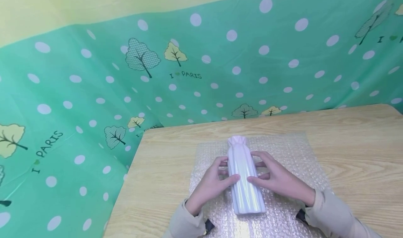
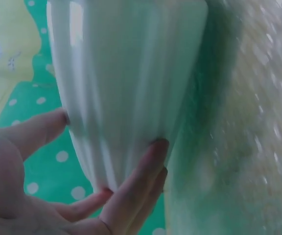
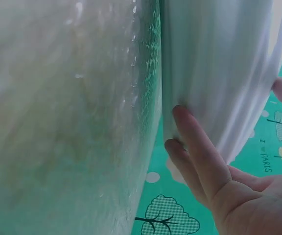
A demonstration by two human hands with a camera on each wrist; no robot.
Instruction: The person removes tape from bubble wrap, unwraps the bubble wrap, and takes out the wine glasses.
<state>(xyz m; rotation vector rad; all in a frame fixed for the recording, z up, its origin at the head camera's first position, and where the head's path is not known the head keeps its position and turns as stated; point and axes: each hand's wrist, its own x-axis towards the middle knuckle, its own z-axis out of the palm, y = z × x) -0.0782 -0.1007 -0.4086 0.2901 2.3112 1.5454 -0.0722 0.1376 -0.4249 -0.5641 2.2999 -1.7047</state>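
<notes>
A glossy white ribbed vase (image 1: 245, 182) lies on its side over a sheet of bubble wrap (image 1: 283, 154), its narrow fluted neck pointing to the far side. My left hand (image 1: 211, 182) holds it from the left, thumb on top and fingers along its side. From the right my right hand (image 1: 281, 178) grips it the same way. In the left wrist view, fingertips (image 2: 158, 147) press against the vase's ribbed wall. The right wrist view shows the other fingers (image 3: 199, 142) against the vase, close beside the bubble wrap.
The wooden table (image 1: 359, 140) extends on both sides of the wrap. Behind it and along the left hangs a green dotted cloth (image 1: 214, 63) with tree prints. Dark straps (image 1: 302, 216) show at the sleeve cuffs.
</notes>
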